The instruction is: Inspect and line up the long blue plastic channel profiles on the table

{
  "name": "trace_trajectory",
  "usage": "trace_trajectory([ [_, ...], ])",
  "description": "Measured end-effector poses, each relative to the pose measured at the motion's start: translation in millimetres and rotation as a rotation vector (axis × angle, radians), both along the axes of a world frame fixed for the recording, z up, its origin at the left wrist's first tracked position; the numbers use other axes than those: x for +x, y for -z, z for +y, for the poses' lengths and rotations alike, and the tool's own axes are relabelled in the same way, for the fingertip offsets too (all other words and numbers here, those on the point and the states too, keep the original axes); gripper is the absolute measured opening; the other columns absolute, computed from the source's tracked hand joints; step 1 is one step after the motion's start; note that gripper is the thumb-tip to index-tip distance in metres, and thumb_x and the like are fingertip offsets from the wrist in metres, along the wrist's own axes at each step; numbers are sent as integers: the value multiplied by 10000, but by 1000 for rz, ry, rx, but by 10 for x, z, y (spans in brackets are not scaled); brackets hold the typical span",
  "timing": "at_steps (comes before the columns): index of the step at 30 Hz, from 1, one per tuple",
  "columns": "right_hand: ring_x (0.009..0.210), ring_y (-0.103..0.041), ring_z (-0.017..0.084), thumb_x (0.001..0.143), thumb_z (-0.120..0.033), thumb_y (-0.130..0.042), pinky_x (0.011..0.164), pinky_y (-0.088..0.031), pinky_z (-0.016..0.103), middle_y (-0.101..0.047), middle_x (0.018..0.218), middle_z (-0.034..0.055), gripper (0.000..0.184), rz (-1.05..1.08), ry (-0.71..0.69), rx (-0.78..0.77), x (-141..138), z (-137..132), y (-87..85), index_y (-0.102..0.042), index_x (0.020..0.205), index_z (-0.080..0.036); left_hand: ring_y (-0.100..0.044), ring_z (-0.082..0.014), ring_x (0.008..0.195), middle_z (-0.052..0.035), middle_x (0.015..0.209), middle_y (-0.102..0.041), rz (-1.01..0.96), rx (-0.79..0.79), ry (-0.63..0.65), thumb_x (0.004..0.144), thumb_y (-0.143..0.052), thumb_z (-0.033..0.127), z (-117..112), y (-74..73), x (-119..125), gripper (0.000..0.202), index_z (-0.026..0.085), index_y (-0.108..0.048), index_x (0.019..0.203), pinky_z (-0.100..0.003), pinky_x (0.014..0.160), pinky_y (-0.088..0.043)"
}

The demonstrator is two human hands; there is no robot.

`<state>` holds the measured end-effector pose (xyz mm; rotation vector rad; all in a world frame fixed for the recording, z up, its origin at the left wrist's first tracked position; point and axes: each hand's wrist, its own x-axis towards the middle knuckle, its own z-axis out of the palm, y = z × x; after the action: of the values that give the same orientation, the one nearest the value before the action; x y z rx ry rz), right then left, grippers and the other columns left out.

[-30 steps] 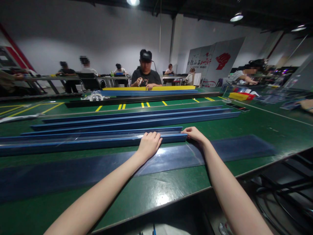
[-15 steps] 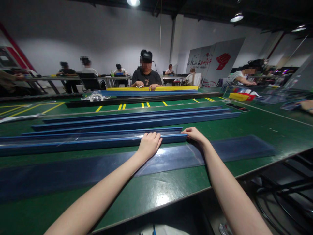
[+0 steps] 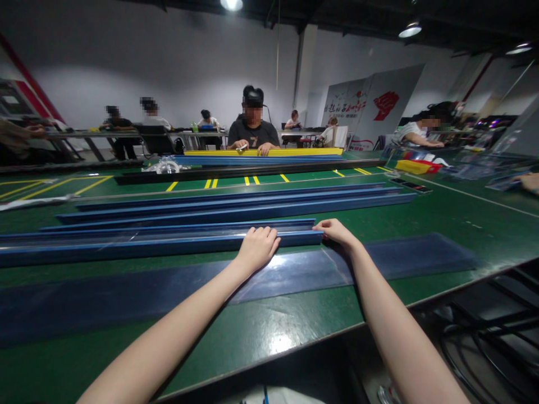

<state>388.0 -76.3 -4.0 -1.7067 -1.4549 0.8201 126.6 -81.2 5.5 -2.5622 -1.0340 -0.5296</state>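
Note:
A long blue channel strip (image 3: pixel 168 244) with raised rims lies across the green table, a clear plastic sheet (image 3: pixel 138 238) inside it. My left hand (image 3: pixel 260 246) is wrapped over its near rim, a little short of the right end. At that end, my right hand (image 3: pixel 334 231) has thumb and fingers pinched together on the channel; whether they also grip the clear sheet's edge cannot be made out. Nearer me, a flat clear plastic strip (image 3: pixel 168 289) lies on the table, partly under my forearms.
More blue channels (image 3: pixel 236 205) lie just beyond. Farther back are a black strip (image 3: pixel 252 169), a yellow strip (image 3: pixel 303 151) and a roll in clear wrap (image 3: pixel 167 165). A co-worker (image 3: pixel 254 132) sits opposite. At right are a phone (image 3: pixel 410 186) and a yellow-red tray (image 3: pixel 416 166).
The view has shifted very slightly. Both hands keep the same hold on the blue channel, with no clear movement of the strips.

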Motion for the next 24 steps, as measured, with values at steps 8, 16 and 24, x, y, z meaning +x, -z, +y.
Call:
trace_trajectory([
  [8, 425, -426, 92, 572, -461, -673, 435, -320, 234, -467, 411, -6, 338, -24, 24, 8, 16, 19, 34, -613, 572, -128, -568, -204, 799, -81, 848, -616, 38, -32, 3, 921, -326, 326, 34, -49, -9, 294, 151, -562, 911, -315, 671, -346],
  [16, 425, -425, 86, 588, -456, -659, 436, -318, 227, -465, 414, -10, 331, -30, 23, 7, 30, 38, 59, -603, 565, -130, -573, -199, 844, -68, 884, -614, 97, -81, 17, 917, -339, 350, 83, -113, -40, 293, 152, -555, 905, -299, 706, -388],
  [24, 417, -411, 82, 588, -469, -652, 429, -314, 224, -450, 403, -17, 342, -25, 18, 12, 33, 44, 80, -595, 555, -133, -577, -177, 845, -59, 907, -616, 64, -140, 5, 902, -387, 356, 81, -160, -52, 229, 163, -509, 917, -267, 697, -424],
])
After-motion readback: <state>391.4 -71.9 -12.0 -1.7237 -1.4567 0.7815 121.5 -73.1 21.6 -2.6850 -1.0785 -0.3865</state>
